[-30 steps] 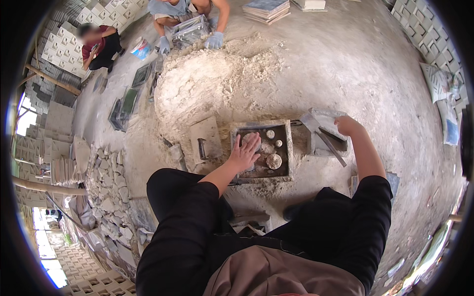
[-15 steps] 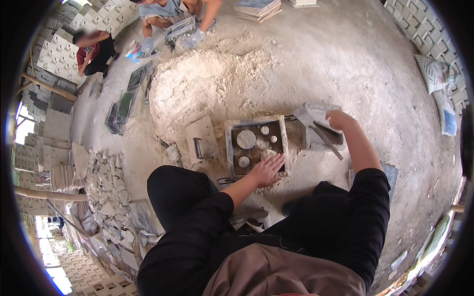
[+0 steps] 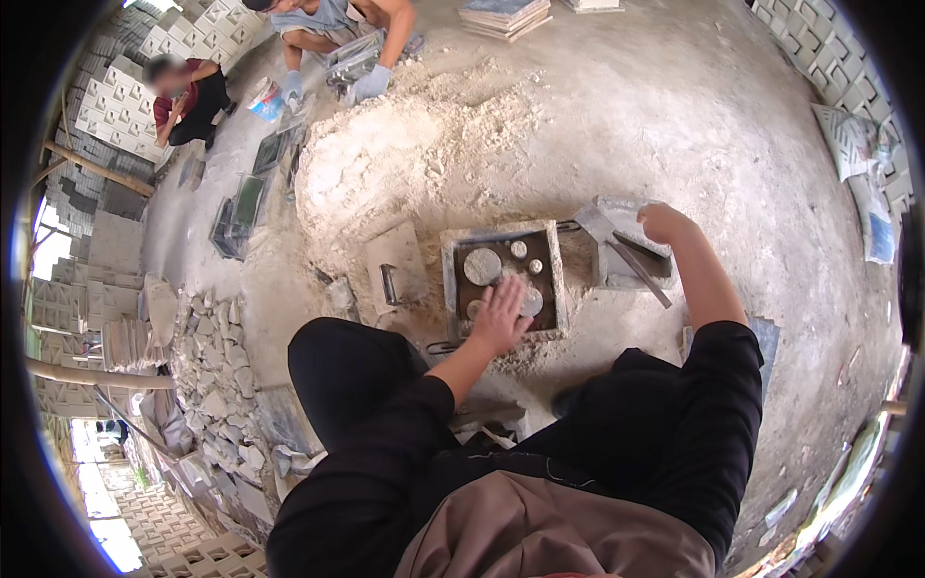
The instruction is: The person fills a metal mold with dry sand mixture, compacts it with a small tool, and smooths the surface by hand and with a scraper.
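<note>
Head view. One person is squatting on a dusty concrete floor [image 3: 674, 125], dark sleeves and trousers coming in from the lower edge.

Left hand [image 3: 501, 313]: it is lying flat, palm down, fingers spread, inside one square mould frame [image 3: 501, 281]. The grip is open, pinching nothing; the fingertips are touching a round disc [image 3: 532, 302].

The mould frame is sitting on the floor right in front of the knees, just below a heap of pale sand [image 3: 405, 164]. Its rim is pale and gritty, its inside dark and flat.

Discs counted in the frame: one large grey round one [image 3: 483, 266] at upper left, two small ones [image 3: 518, 249] near the upper right, one under the fingertips, one partly showing [image 3: 473, 309] by the thumb. Five in all; others may be hiding under the hand.

Right hand [image 3: 663, 223]: it is resting on the top edge of one grey box [image 3: 617, 252], standing just right of the frame. Whether its fingers are closing on anything I cannot tell. One thin dark bar [image 3: 641, 272] is lying slanted across the box.

One flat grey slab with a metal handle [image 3: 397, 270] is lying just left of the frame.

Elsewhere: two other people at the top left, one in red [image 3: 188, 101] crouching, one wearing pale gloves [image 3: 371, 82]. Stacks of patterned blocks [image 3: 116, 96] are lining the left wall. A pile of broken stone pieces [image 3: 217, 366] is lying at left.
</note>
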